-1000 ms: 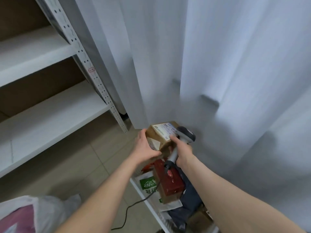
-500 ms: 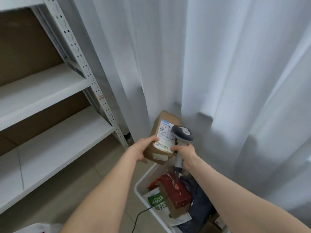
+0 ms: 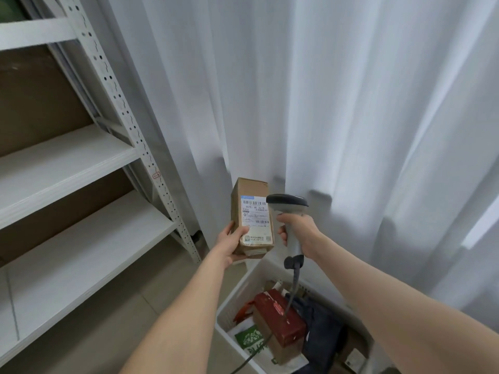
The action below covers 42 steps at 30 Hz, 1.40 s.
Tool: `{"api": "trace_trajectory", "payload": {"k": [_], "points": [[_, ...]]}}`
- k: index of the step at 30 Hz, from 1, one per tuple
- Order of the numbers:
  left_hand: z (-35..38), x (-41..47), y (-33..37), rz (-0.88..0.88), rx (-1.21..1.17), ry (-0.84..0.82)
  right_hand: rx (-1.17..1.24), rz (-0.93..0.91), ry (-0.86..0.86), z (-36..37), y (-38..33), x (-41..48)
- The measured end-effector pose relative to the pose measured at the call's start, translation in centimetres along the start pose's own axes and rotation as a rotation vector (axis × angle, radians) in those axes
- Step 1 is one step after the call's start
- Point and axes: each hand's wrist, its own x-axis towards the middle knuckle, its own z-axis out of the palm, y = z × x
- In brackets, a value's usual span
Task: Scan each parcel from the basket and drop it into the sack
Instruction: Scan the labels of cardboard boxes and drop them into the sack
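Our left grip [image 3: 229,244] holds the box [image 3: 249,209] by its lower end, thumb on the label [image 3: 255,220]. Our right grip [image 3: 299,230] is wrapped round the scanner [image 3: 287,203], whose head sits just beside the top barcode. In the last second we have raised the box above the basket [image 3: 235,295] and stood it upright, label toward us, so we judge the scan is under way. The sack is out of view.
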Motion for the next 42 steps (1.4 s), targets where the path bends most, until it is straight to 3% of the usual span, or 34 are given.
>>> {"api": "trace_trajectory", "payload": {"k": [11,32,42], "points": [[-0.3,0.6,-0.3,0.008,-0.030,0.020,-0.137,0.028,-0.014,1.3,-1.5,-0.2],[-0.7,1.7,0.0,0.003,-0.049,0.040,-0.166,0.080,-0.109,2.3,-4.4,-1.1],[-1.3,1.1,0.1,0.000,-0.054,0.040,-0.164,0.099,-0.070,3.4,-4.1,-1.3]]}}
